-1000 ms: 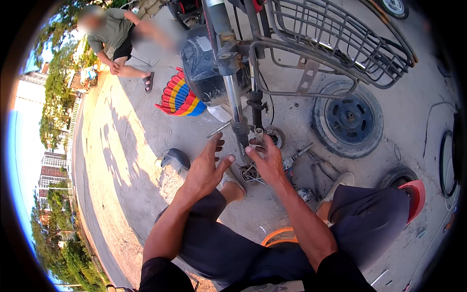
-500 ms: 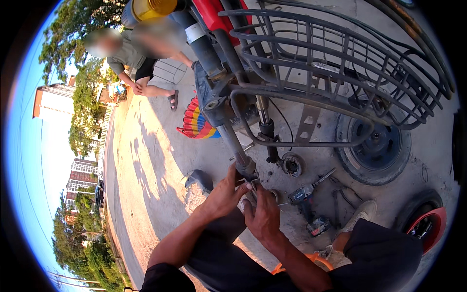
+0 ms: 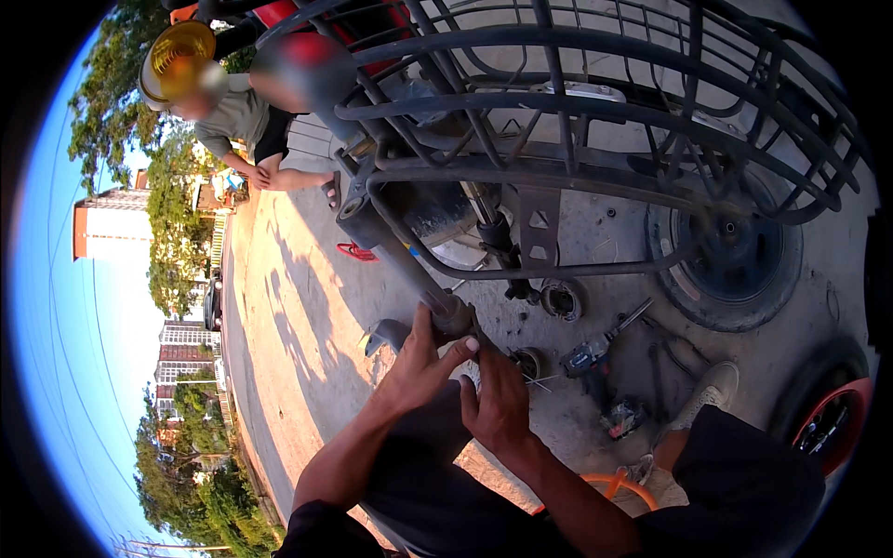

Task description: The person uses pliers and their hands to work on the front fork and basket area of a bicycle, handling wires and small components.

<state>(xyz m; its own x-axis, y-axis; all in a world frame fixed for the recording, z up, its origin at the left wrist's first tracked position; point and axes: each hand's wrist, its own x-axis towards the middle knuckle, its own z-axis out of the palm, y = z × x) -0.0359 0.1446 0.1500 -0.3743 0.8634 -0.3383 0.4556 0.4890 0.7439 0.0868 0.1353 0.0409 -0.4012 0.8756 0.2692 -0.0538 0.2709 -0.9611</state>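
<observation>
A grey front fork leg point(image 3: 409, 262) slants down toward me, its dark lower end point(image 3: 451, 314) between my hands. My left hand point(image 3: 414, 372) is closed round the near side of that end, thumb stretched toward my right hand. My right hand point(image 3: 499, 405) presses its fingers together against the other side of the end. A thin dark piece shows at its fingertips, too small to name. Beside it the second fork leg point(image 3: 493, 231) hangs, and a round metal hub part point(image 3: 528, 365) lies on the ground near my right fingers.
Over the forks juts a black wire basket point(image 3: 595, 167). A cordless drill point(image 3: 591, 358), a round drum part point(image 3: 563, 299), a wheel point(image 3: 730, 251) and a red-rimmed wheel point(image 3: 828, 428) lie to the right. A person point(image 3: 237, 121) sits at the far left.
The view has shifted, so the basket looks larger and the fork leg sits further left. My hands stay at the fork's lower end; my right fingers have turned slightly upright.
</observation>
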